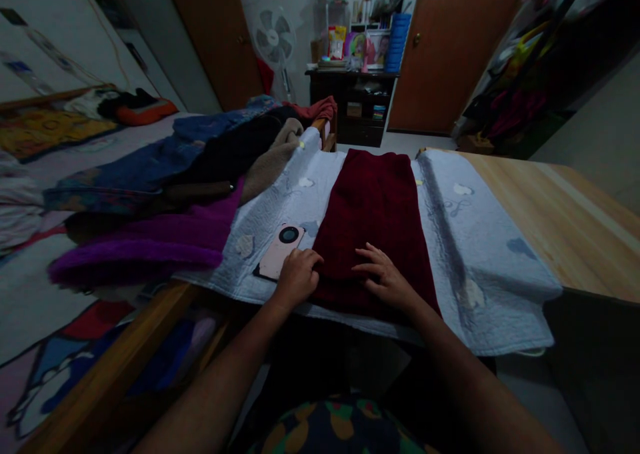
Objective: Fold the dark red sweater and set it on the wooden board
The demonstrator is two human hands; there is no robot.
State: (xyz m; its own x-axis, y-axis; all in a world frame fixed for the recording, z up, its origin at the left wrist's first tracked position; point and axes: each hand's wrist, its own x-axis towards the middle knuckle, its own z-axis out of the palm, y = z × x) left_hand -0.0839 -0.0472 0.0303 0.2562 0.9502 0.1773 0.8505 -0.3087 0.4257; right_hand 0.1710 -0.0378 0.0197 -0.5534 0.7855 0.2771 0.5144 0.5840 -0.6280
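Note:
A dark red cloth (375, 207), folded into a long shape, lies on a light blue quilted cover (465, 241). My left hand (299, 275) is at the cloth's near left edge, fingers curled and close together; whether they pinch the fabric is too small to tell. Spread over the near part of the cloth are the fingers of my right hand (383, 273), holding nothing. Just left of my left hand lies a pink phone (277, 254) with a round black camera, partly behind that hand.
Purple (165, 241), black and denim clothes are heaped on the left, over a wooden rail (125, 347). A wooden board (560, 207) extends at the right. A fan (274, 37) and a dark cabinet (350, 114) stand at the back.

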